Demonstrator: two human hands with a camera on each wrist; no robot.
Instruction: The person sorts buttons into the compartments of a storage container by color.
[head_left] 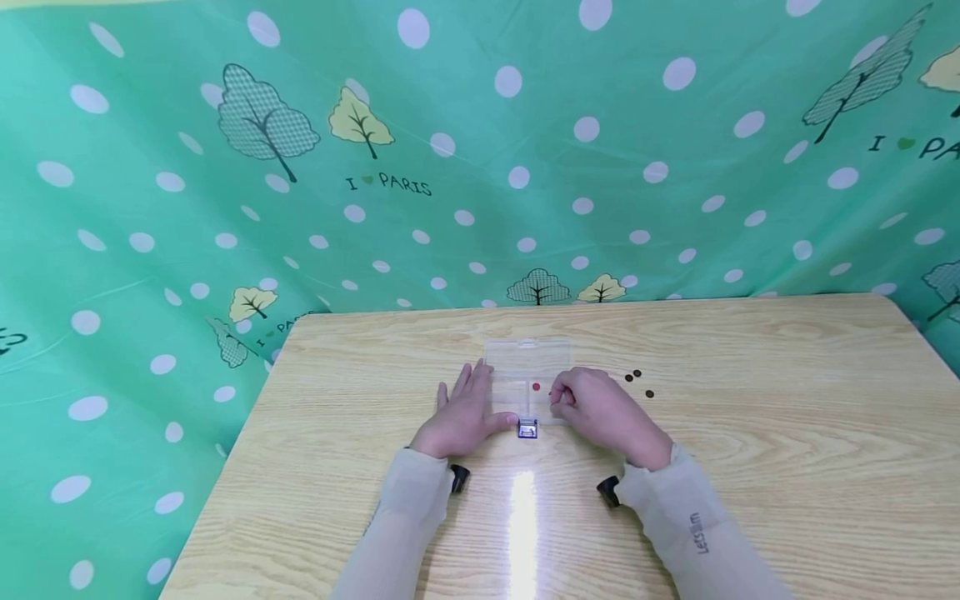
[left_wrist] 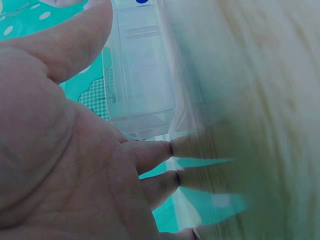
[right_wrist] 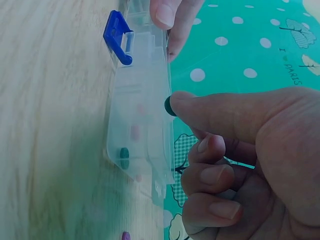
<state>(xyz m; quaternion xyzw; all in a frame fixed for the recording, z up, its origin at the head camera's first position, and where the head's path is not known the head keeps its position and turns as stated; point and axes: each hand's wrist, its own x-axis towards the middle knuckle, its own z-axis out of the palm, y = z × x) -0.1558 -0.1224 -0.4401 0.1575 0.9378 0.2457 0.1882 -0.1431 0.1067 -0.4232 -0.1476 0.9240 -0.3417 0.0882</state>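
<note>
A clear plastic box [head_left: 510, 393] with a blue latch [head_left: 527, 429] lies on the table, its lid [head_left: 527, 357] laid back. My left hand [head_left: 461, 418] rests against the box's left side, fingers straight and spread, thumb by the latch. Above the right compartment, my right hand [head_left: 600, 407] pinches a small dark round disc [right_wrist: 170, 106] between thumb and forefinger; its other fingers are curled. A red disc [head_left: 536, 387] lies inside that compartment. Through the box wall in the right wrist view, a dark green disc [right_wrist: 124, 157] and blurred reddish spots show.
Three dark brown discs [head_left: 649, 394] lie on the wooden table [head_left: 780, 417] right of my right hand. A small purple piece [right_wrist: 126, 235] appears at the bottom of the right wrist view. Behind the table hangs a green dotted curtain [head_left: 480, 167].
</note>
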